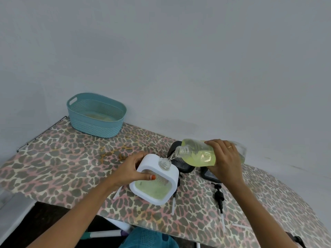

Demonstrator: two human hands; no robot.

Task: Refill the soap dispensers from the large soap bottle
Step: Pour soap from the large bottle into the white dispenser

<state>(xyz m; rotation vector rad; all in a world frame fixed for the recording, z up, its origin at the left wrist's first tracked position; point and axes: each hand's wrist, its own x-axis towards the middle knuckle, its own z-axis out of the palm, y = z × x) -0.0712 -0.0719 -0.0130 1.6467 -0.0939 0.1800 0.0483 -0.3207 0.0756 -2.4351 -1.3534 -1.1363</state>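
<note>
The large soap bottle (198,154) is of clear plastic, smooth and glossy, with a ribbed thread at its neck. The white dispenser (150,161) has a matt white plastic frame around a clear, shiny window. The basket (96,126) is of teal plastic, moulded with a woven texture and small holes. The table cover (71,158) looks like matt printed cloth; a thin metal rail (42,133) runs along its edge. The pump (218,195) is black plastic with a slight gloss
</note>
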